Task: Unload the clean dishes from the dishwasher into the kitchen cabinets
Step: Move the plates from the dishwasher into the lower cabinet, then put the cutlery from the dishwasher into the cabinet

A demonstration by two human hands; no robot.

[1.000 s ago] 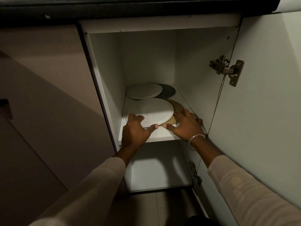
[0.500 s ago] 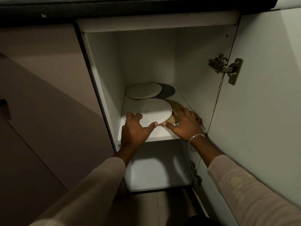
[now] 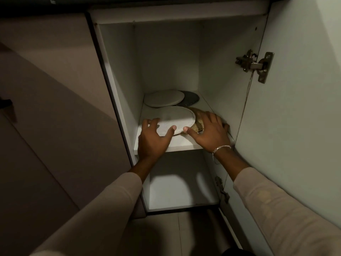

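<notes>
Step in hand: stowing a plate (image 3: 177,117) on the middle shelf (image 3: 184,144) of the open cabinet (image 3: 120,71). It lies flat, face up, near the shelf's front, on a brown plate (image 3: 199,118) and offset to the left of it. Being round, it has no long axis and points nowhere. The left hand (image 3: 153,139) holds its left rim, fingers curled, thumb on the near edge. The right hand (image 3: 210,133) lies spread across the brown plate, thumb tip at the white rim, gripping nothing. Two more plates (image 3: 164,97) sit behind. Next, likely – nudge the pair square, let go, then draw both hands out without dragging the stack
</notes>
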